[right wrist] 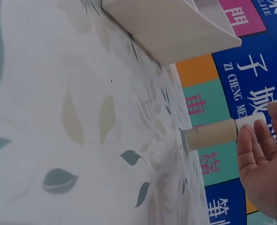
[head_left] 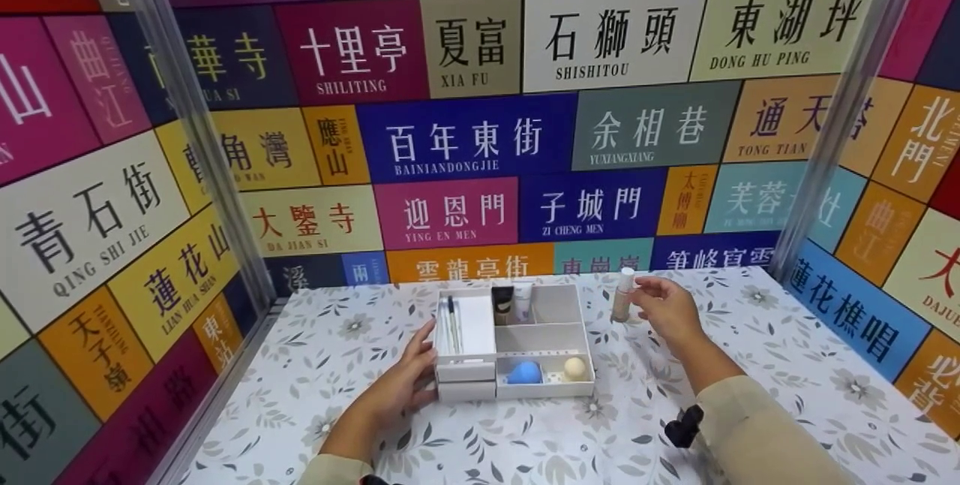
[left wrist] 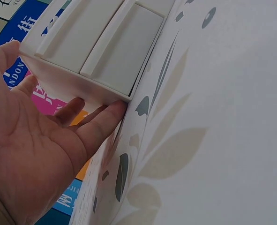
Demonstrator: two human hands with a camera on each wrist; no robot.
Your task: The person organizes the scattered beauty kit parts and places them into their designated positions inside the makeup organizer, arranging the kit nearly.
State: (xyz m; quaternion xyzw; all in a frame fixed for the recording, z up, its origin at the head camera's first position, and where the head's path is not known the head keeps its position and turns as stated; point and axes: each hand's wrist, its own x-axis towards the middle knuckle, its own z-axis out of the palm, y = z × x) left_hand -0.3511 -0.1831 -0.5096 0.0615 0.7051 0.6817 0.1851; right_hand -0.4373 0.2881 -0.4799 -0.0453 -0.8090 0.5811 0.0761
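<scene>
A white desktop organizer [head_left: 544, 389] stands on the table. My left hand [head_left: 405, 376] rests against its left side; in the left wrist view the left fingers [left wrist: 105, 117] touch the side wall beside two drawer fronts [left wrist: 124, 49]. To the organizer's right, a beige foundation bottle [head_left: 622, 301] with a white cap [head_left: 627, 275] stands upright on the table. My right hand [head_left: 666, 311] is at the bottle's right, its loosely bent fingers close by the cap. The right wrist view shows the fingertips [right wrist: 246, 140] next to the cap; whether they touch it I cannot tell.
The organizer holds slim brushes [head_left: 452, 323], a dark-capped tube [head_left: 502, 303], a white tube [head_left: 522, 303], a blue makeup sponge [head_left: 524, 372] and a cream sponge [head_left: 574, 369]. A floral cloth [head_left: 285, 372] covers the table. Behind stands a wall of colourful street-name signs [head_left: 465, 136].
</scene>
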